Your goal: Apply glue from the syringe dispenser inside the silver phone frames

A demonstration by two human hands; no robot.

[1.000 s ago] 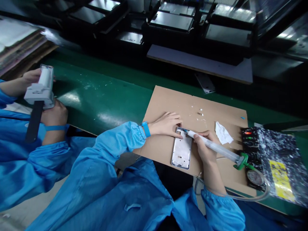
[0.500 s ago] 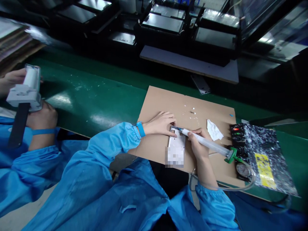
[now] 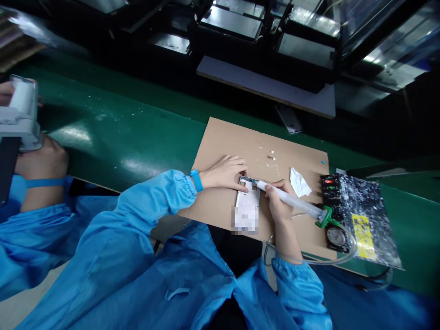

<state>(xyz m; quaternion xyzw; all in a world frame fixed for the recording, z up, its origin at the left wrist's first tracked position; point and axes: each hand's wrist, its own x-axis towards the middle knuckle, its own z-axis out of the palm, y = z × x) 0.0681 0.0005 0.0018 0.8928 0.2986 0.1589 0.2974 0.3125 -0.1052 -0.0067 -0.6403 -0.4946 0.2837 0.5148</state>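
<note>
A silver phone frame (image 3: 247,199) lies flat on a brown cardboard sheet (image 3: 227,142). My left hand (image 3: 225,173) rests beside its top left corner, fingertips pressing the frame's edge. My right hand (image 3: 279,204) is wrapped around a clear dispensing syringe (image 3: 292,199), held like a pen. The syringe's tip touches the frame's top edge. A green cap (image 3: 325,216) closes the syringe's back end, and a clear hose (image 3: 343,256) runs from it.
A speckled control box (image 3: 360,215) with lights and a gauge sits at the right. A crumpled white wipe (image 3: 299,182) lies near it. The green conveyor belt (image 3: 113,133) runs across. At far left another person's hands (image 3: 41,160) hold a grey device (image 3: 19,114).
The view has shifted, so everything sits further left. Both my hands stay at the frame's top edge with the syringe tip against it.
</note>
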